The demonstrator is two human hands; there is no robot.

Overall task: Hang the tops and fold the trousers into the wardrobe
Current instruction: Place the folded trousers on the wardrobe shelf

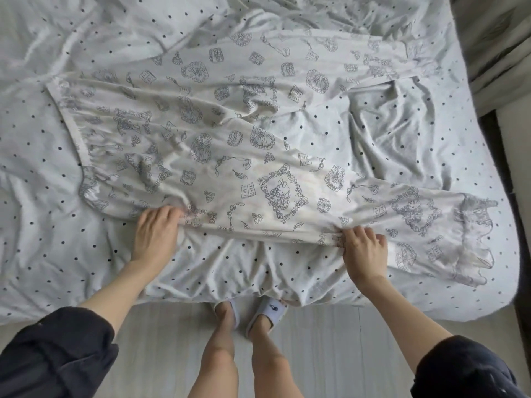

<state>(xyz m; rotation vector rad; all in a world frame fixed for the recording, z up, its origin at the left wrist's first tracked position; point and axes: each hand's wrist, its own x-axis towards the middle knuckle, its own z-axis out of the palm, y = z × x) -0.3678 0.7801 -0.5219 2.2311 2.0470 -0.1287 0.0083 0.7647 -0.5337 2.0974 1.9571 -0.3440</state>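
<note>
White pyjama trousers [230,156] with a grey line-drawn print lie spread sideways on the bed. The gathered waistband is at the left and the two legs run to the right, each ending in a lace-trimmed hem. My left hand [156,234] pinches the near edge of the trousers close to the waist. My right hand [365,251] grips the near edge of the closer leg, partway along it. The farther leg lies apart from it, toward the head of the bed. No wardrobe or hanger is in view.
The bed [57,254] wears a rumpled white sheet with small dark dots, its edge right at my legs. Pale wood floor [172,354] lies below, with my feet in white slippers [267,311]. A grey-green curtain [500,47] hangs at the upper right.
</note>
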